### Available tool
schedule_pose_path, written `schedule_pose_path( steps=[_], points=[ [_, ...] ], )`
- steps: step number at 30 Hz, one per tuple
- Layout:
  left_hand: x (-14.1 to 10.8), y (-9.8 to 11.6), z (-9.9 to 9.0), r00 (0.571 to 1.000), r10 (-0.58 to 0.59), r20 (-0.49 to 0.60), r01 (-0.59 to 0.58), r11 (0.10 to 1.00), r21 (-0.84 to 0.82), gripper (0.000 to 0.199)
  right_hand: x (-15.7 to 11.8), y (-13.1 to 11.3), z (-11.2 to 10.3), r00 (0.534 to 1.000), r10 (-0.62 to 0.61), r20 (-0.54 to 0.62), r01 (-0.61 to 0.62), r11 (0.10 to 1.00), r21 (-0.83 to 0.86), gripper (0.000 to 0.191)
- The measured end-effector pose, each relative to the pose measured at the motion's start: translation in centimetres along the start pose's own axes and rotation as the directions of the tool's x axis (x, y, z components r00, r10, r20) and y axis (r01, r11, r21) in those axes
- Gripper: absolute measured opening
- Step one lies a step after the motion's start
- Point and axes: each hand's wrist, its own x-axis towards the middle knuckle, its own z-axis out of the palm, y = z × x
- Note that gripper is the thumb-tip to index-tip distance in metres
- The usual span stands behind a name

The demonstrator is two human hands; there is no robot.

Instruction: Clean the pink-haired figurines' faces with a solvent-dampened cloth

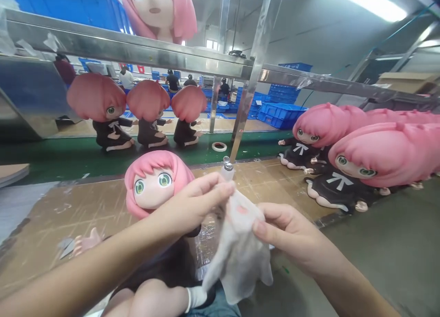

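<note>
A whitish cloth [240, 257] with a pinkish stain near its top hangs between my hands. My left hand [209, 193] pinches its upper left edge, and my right hand [282, 225] grips the upper right edge between thumb and fingers. Behind my left forearm sits a large pink-haired figure [154, 184] in a black outfit, its legs at the bottom of the view. Just beyond my left fingertips stands a small bottle with a metal top [227, 166].
Pink-haired figures [343, 179] line the right side, and more [147, 111] sit across the green belt [68, 156]. A tape roll [219, 146] lies on the belt. A metal post [247, 88] rises ahead. Blue crates [280, 113] and several people are farther back.
</note>
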Motion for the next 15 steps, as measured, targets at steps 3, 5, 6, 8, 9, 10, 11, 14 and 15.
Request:
schedule_pose_path(
  steps=[3,5,6,8,9,10,11,14,15],
  points=[
    [0.0,-0.7,0.3,0.994,0.021,-0.110,-0.026,0.999,-0.041,0.041,0.0,1.0,0.1,0.998,0.017,-0.068,-0.013,0.999,0.051,0.035],
    [0.0,-1.2,0.5,0.983,0.030,-0.182,-0.037,0.999,-0.035,0.043,0.2,1.6,0.4,0.994,0.039,-0.101,-0.024,0.989,0.147,0.036],
    [0.1,-1.4,0.5,0.977,0.034,-0.208,-0.042,0.999,-0.031,0.044,0.3,1.8,0.6,0.993,0.055,-0.104,-0.032,0.977,0.209,0.035],
    [0.1,-1.7,0.5,0.972,0.031,-0.235,-0.039,0.999,-0.032,0.046,0.6,2.1,1.1,0.993,0.081,-0.084,-0.048,0.942,0.332,0.033],
    [0.1,-1.7,0.5,0.971,0.022,-0.238,-0.032,0.999,-0.038,0.046,0.7,2.1,1.2,0.994,0.090,-0.066,-0.058,0.922,0.382,0.033],
    [0.0,-1.7,0.5,0.971,0.012,-0.237,-0.024,0.999,-0.049,0.046,0.8,2.2,1.4,0.994,0.097,-0.052,-0.067,0.905,0.420,0.034],
    [-0.1,-1.7,0.4,0.971,-0.002,-0.237,-0.013,0.998,-0.063,0.045,0.9,2.3,1.4,0.994,0.100,-0.044,-0.070,0.892,0.446,0.036],
    [-0.3,-1.7,0.3,0.973,-0.042,-0.228,0.015,0.993,-0.119,0.043,1.1,2.7,1.6,0.993,0.105,-0.048,-0.066,0.862,0.503,0.041],
    [-0.3,-1.7,0.3,0.973,-0.055,-0.226,0.024,0.990,-0.139,0.043,1.2,2.9,1.7,0.993,0.110,-0.051,-0.068,0.852,0.520,0.042]
  ],
)
